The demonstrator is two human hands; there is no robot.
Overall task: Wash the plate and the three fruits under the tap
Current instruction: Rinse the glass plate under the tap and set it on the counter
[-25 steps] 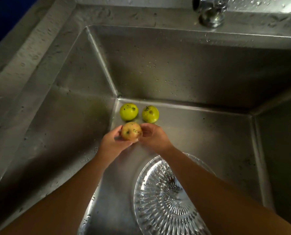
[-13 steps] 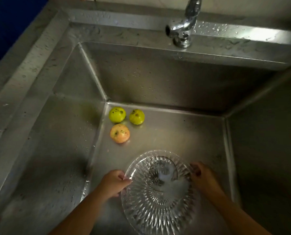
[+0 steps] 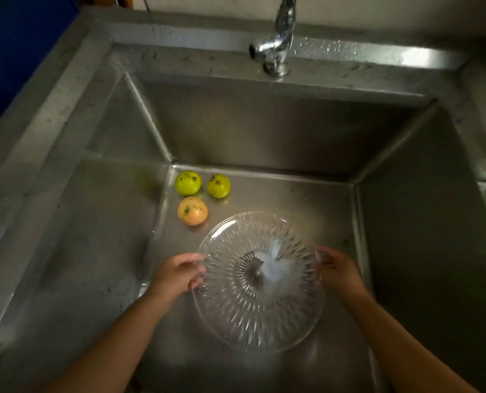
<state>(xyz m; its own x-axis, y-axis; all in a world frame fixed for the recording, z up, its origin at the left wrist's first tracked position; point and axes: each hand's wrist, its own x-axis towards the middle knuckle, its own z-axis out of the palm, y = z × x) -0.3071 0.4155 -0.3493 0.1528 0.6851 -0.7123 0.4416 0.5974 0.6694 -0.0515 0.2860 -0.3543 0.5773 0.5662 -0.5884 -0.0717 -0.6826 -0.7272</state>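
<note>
Steel sink point(image 3: 66, 222): deep and square, taking up nearly all I am seeing, its floor wet and its rim beaded with drops near the back.

Tap point(image 3: 276, 46): chrome, standing at the back rim; water appears to be striking the plate's middle in a pale splash, though the stream itself is hard to make out.

Plate point(image 3: 259, 282): clear cut glass, round, tilted a little. I am holding it above the sink floor, under the tap, toward the near side of the basin. I judge its rinse to be under way, not finished.

Left hand point(image 3: 179, 275): I am closing my fingers on the plate's left edge.

Right hand point(image 3: 338, 269): I am gripping the right edge likewise; the fingertips are blurred.

Fruits, three: lying on the sink floor in the far left corner, beyond the plate and clear of it. Two green fruits point(image 3: 188, 182) are sitting side by side near the back wall; one yellow-pink fruit point(image 3: 192, 210) is resting just in front of them. Whether they have been washed I cannot tell.
</note>
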